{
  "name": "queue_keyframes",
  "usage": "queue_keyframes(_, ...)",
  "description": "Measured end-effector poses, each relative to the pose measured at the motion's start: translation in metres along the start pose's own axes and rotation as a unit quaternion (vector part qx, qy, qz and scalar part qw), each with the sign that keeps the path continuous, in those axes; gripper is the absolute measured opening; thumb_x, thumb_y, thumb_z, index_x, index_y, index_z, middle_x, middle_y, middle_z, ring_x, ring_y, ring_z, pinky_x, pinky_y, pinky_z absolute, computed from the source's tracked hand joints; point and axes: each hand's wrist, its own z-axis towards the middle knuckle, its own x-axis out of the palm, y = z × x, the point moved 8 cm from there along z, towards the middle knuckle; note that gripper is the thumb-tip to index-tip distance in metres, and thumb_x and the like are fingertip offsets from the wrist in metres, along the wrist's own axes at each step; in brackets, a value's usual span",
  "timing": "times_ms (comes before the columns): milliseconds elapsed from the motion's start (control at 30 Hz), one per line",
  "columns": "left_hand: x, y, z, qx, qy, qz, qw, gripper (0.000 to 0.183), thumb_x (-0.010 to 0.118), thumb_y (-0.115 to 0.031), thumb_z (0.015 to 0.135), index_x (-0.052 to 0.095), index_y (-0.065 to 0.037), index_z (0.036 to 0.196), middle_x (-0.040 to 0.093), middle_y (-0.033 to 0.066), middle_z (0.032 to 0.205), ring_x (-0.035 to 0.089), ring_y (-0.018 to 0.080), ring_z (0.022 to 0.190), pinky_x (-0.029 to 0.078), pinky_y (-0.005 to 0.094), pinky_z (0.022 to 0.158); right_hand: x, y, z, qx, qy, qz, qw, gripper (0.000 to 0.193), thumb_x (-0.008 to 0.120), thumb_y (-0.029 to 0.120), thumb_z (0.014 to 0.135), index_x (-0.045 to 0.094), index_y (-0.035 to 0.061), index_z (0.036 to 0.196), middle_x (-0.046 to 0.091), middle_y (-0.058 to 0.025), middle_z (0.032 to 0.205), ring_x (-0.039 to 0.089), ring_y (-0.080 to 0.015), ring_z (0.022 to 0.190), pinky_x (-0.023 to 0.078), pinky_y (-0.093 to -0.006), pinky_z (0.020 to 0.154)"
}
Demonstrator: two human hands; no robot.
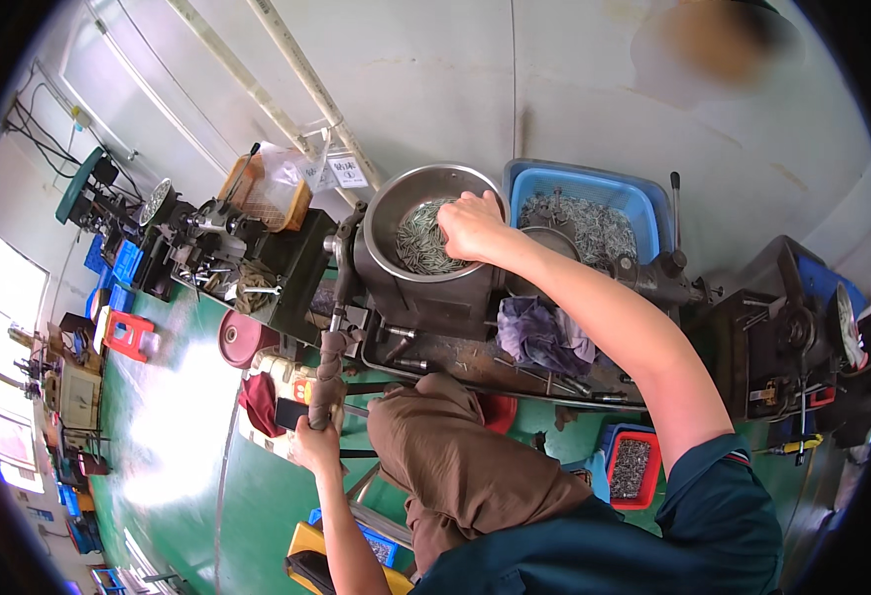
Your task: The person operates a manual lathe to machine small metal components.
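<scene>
My left hand [314, 444] is closed around the lower end of a cloth-wrapped lever handle [327, 382] that hangs from the machine's left side. My right hand [473, 226] reaches over the rim of a round steel bowl [381, 250], its fingers curled down at the small metal pins [423, 241] inside. The fingertips are hidden, so what they pinch cannot be made out. The bowl sits on top of the dark machine [425, 302]. Right of it stands a blue plastic basket [658, 198] holding many small metal parts [594, 230].
A crumpled purple rag [534, 332] lies on the machine bed, near loose metal tools [403, 359]. An upright lever [675, 203] rises at the right. A red bin of parts [634, 471] stands on the green floor. More machinery [207, 233] lines the left wall.
</scene>
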Motion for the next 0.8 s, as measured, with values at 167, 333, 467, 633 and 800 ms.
queue_keyframes(167, 0.002, 0.001, 0.001, 0.012, -0.01, -0.012, 1.0, 0.019, 0.058, -0.021, 0.064, 0.054, -0.003, 0.067, 0.056, 0.0194, 0.064, 0.055, 0.0373, 0.065, 0.041, 0.044, 0.056, -0.002, -0.006, 0.003, 0.001, -0.008, 0.057, 0.998, 0.015, 0.059, 0.01, 0.06, 0.062, 0.0059, 0.074, 0.061, -0.0103, 0.078, 0.054, -0.0249, 0.085, 0.035, -0.0389, 0.072)
queue_keyframes(333, 0.003, 0.004, 0.002, 0.024, -0.031, -0.014, 0.999, 0.02, 0.058, -0.022, 0.064, 0.054, -0.003, 0.067, 0.056, 0.0192, 0.062, 0.055, 0.0374, 0.063, 0.041, 0.044, 0.054, -0.003, -0.006, -0.001, 0.004, -0.017, -0.01, 1.0, 0.011, 0.064, 0.016, 0.058, 0.063, 0.0103, 0.066, 0.061, -0.0073, 0.074, 0.052, -0.0227, 0.087, 0.036, -0.0377, 0.076)
queue_keyframes(467, 0.002, 0.002, 0.0, 0.024, -0.026, -0.01, 0.999, 0.02, 0.059, -0.023, 0.064, 0.055, -0.003, 0.067, 0.056, 0.0187, 0.062, 0.055, 0.0372, 0.063, 0.041, 0.0442, 0.055, -0.004, -0.006, -0.003, 0.002, -0.01, -0.023, 1.0, 0.015, 0.063, 0.017, 0.06, 0.062, 0.0072, 0.07, 0.061, -0.0084, 0.078, 0.052, -0.0228, 0.087, 0.036, -0.038, 0.075)
queue_keyframes(633, 0.003, -0.002, 0.0, 0.025, -0.007, -0.006, 1.0, 0.02, 0.059, -0.023, 0.064, 0.056, -0.004, 0.069, 0.056, 0.0184, 0.063, 0.055, 0.0369, 0.064, 0.041, 0.0443, 0.056, -0.027, -0.019, -0.011, -0.01, -0.098, 0.008, 0.995, 0.008, 0.059, 0.017, 0.06, 0.061, 0.0094, 0.063, 0.06, -0.0063, 0.068, 0.053, -0.0231, 0.082, 0.039, -0.038, 0.072)
queue_keyframes(800, 0.003, 0.006, 0.001, 0.018, -0.02, -0.003, 1.0, 0.02, 0.059, -0.023, 0.064, 0.055, -0.004, 0.067, 0.056, 0.0187, 0.062, 0.055, 0.0373, 0.063, 0.041, 0.0444, 0.055, -0.06, -0.088, -0.038, 0.047, -0.24, 0.142, 0.959, 0.016, 0.056, 0.023, 0.064, 0.059, 0.0076, 0.062, 0.06, -0.009, 0.064, 0.054, -0.028, 0.074, 0.044, -0.038, 0.065)
